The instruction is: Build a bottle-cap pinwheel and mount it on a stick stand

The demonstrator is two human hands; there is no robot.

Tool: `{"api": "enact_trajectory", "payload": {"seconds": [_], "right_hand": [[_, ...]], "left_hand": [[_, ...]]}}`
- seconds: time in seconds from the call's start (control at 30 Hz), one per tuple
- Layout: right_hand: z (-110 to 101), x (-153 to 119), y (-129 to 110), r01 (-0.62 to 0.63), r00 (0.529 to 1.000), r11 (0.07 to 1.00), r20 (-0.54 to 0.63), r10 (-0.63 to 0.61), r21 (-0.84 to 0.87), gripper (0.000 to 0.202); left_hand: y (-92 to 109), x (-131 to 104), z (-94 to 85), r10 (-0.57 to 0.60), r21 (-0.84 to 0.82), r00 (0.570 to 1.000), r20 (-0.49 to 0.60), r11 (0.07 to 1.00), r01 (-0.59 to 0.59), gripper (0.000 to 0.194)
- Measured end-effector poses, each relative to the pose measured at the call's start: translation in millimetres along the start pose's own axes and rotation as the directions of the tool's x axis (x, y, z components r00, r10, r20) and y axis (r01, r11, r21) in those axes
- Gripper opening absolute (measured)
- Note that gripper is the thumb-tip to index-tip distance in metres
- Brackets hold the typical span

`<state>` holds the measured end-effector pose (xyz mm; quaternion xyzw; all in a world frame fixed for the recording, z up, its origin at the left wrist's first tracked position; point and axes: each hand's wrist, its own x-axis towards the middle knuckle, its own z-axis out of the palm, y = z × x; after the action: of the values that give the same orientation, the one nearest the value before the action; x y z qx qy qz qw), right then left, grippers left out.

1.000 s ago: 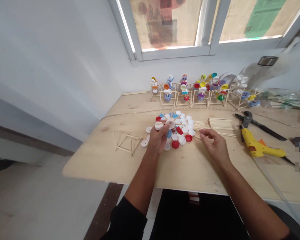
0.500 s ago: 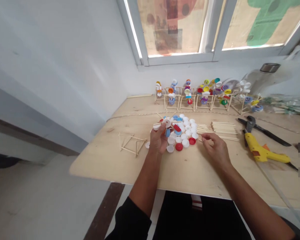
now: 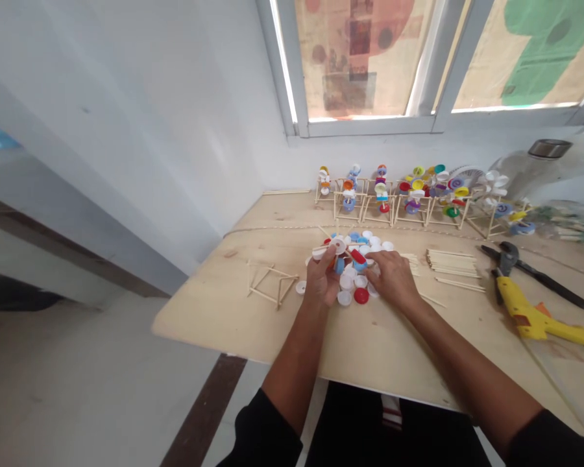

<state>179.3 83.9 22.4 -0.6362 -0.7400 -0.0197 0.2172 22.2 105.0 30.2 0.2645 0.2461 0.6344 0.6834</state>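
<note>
My left hand is closed around a small wheel made of bottle caps and thin wooden sticks, with a white cap facing up and a red cap on its right side. Close by on the right, my right hand has its fingertips bent together at the wheel's edge; what they pinch, if anything, is hidden. Under both hands spreads a pile of loose caps, mostly white, with a red cap at the front. A stick frame stands left of my left hand.
Finished stick frames with cap wheels line the wall side. At right lie a bundle of sticks, a yellow glue gun and black-handled cutters. A single stick lies beside my right forearm. A twisted cord crosses the table.
My right hand has moved left from beside the sticks to the wheel in my left hand. My left hand keeps its hold. The whole view has shifted slightly.
</note>
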Motion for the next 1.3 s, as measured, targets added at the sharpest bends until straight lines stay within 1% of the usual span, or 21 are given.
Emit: {"api": "enact_trajectory", "payload": {"seconds": [0.13,0.27,0.4,0.53,0.67,0.77,0.9,0.93,1.0,1.13,1.2,1.27,1.3], "right_hand": [[7.8,7.9,-6.6,0.008,1.0,0.998,-0.006,-0.008,-0.063,0.025],[12.8,12.0,-10.6,0.007,1.0,0.995,0.019,-0.006,-0.096,0.024],[6.9,8.2,-8.4,0.004,1.0,0.997,0.004,-0.003,-0.08,0.023],[-12.3,-13.7,7.5,0.013,0.997,0.999,-0.069,-0.015,-0.039,0.025],[-31.2,-47.9,25.5,0.016,0.998,0.997,-0.056,-0.02,-0.074,0.022],[-35.0,-66.5,31.6,0.015,1.0,0.996,-0.015,-0.016,-0.091,0.022],[-33.2,-75.9,35.2,0.046,0.998,0.997,0.038,-0.043,-0.055,0.02],[-34.5,-77.4,36.9,0.053,0.998,0.998,0.027,-0.052,-0.038,0.02],[-41.1,-81.8,42.6,0.048,0.998,0.999,-0.041,-0.048,-0.009,0.023],[-69.1,-96.9,66.2,-0.021,0.981,1.0,-0.195,0.021,-0.001,0.029],[-85.4,-106.5,84.2,-0.054,0.97,0.997,-0.241,0.039,-0.056,0.032],[-99.6,-116.9,105.2,-0.086,0.959,0.983,-0.279,0.038,-0.162,0.034],[-105.3,-122.4,116.0,-0.098,0.96,0.969,-0.278,0.032,-0.226,0.034]], "left_hand": [[-0.5,0.2,-1.5,0.018,0.025,1.0,0.011,1.0,-0.018,0.028],[-0.7,-0.6,-1.0,0.008,0.023,1.0,0.016,1.0,-0.008,0.028],[-1.0,-0.8,-0.4,-0.015,-0.002,1.0,-0.012,1.0,0.014,0.029],[-2.2,-1.2,0.7,-0.038,0.024,0.999,0.001,0.999,0.038,0.029],[-5.3,-3.7,4.4,-0.07,0.056,0.997,0.024,0.996,0.069,0.036],[-8.4,-6.8,7.5,-0.084,0.071,0.996,0.041,0.994,0.081,0.038],[-11.9,-9.8,8.3,-0.085,0.106,0.992,0.092,0.992,0.075,0.036],[-12.5,-10.2,8.1,-0.085,0.115,0.991,0.105,0.991,0.073,0.036],[-13.4,-10.7,7.4,-0.091,0.134,0.987,0.13,0.988,0.074,0.037],[-14.6,-11.7,6.4,-0.113,0.169,0.981,0.155,0.982,0.087,0.038],[-15.2,-12.0,5.8,-0.127,0.18,0.979,0.158,0.979,0.098,0.04],[-15.9,-11.9,4.9,-0.141,0.19,0.976,0.165,0.976,0.108,0.042],[-16.3,-11.6,4.3,-0.145,0.196,0.975,0.167,0.974,0.111,0.042]]}}
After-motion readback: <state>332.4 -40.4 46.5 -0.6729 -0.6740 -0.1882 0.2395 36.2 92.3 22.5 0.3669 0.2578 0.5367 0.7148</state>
